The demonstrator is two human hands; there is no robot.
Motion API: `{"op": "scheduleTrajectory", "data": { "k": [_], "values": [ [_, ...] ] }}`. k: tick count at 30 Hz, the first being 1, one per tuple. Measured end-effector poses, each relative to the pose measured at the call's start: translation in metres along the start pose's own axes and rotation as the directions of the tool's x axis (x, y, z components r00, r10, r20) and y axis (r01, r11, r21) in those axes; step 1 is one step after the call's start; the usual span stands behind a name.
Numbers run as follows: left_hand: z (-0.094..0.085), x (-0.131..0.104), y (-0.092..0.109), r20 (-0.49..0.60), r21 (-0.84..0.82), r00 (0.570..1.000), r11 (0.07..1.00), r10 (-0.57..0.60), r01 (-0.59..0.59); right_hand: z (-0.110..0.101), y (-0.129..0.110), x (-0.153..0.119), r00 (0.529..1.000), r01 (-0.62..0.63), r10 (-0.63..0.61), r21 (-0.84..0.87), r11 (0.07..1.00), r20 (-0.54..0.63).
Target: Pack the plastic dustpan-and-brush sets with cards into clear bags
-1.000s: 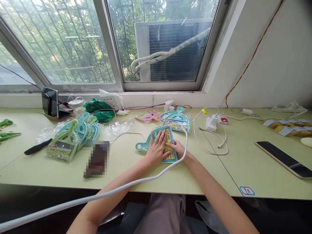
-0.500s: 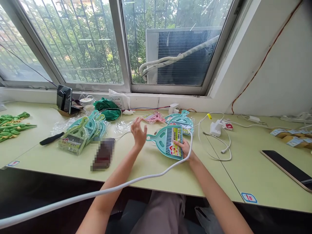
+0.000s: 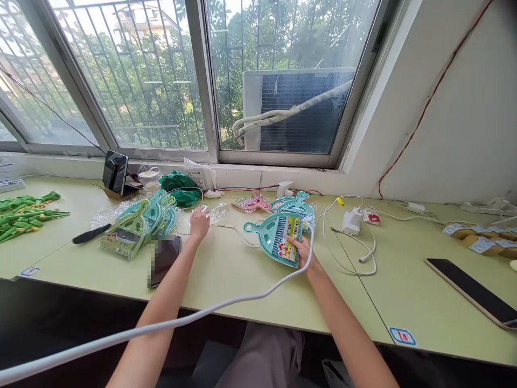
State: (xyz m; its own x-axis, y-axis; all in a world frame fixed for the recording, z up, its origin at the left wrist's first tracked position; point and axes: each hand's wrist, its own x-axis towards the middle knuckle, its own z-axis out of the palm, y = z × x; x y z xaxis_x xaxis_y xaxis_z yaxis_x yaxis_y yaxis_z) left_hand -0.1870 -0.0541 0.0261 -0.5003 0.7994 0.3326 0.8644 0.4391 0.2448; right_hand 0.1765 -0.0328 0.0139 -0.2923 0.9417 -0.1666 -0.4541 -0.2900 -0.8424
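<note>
My right hand (image 3: 302, 252) is closed on the right edge of a teal dustpan (image 3: 265, 233), its thumb lying over the printed card. A brush with blue bristles (image 3: 280, 237) sits inside the pan behind that card. To the left, my left hand (image 3: 198, 223) reaches over the table with its fingers extended, at a crumpled clear plastic bag (image 3: 216, 212); whether it touches the plastic is unclear. Behind the held pan lie more teal dustpan sets (image 3: 294, 201) and a pink dustpan set (image 3: 252, 203). Bagged green and teal sets (image 3: 131, 226) are piled at the left.
A dark phone (image 3: 165, 261), partly blurred, lies beside my left forearm. There is a black-handled tool (image 3: 91, 234) left of the pile, and a green bag (image 3: 181, 188) behind. A white cable (image 3: 242, 299) crosses in front; a charger (image 3: 351, 221) and another phone (image 3: 468, 288) are rightward.
My left hand has moved left, away from the dustpan handle, to the clear plastic. My right hand still holds the dustpan. The view has tilted up slightly.
</note>
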Motion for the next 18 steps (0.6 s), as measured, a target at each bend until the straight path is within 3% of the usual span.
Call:
{"op": "scheduleTrajectory", "data": {
  "k": [4,7,14,18],
  "values": [
    [0.019,0.0,0.04,0.124,0.119,0.976,0.974,0.179,-0.194,-0.002,0.0,0.002,1.0,-0.002,0.003,0.015,1.0,-0.011],
    [0.02,-0.005,0.062,0.143,0.21,0.968,0.949,0.208,-0.235,-0.008,0.001,0.007,1.0,-0.001,0.001,0.021,1.0,-0.025],
    [-0.023,-0.031,0.072,0.032,0.211,0.948,0.925,0.316,-0.315,-0.015,0.005,0.02,0.999,0.007,-0.004,0.057,0.998,-0.048],
    [-0.043,-0.071,0.079,-0.133,0.147,0.862,0.87,0.489,-0.471,-0.014,0.003,0.022,0.998,0.03,-0.023,0.103,0.994,-0.062]
  ]
}}
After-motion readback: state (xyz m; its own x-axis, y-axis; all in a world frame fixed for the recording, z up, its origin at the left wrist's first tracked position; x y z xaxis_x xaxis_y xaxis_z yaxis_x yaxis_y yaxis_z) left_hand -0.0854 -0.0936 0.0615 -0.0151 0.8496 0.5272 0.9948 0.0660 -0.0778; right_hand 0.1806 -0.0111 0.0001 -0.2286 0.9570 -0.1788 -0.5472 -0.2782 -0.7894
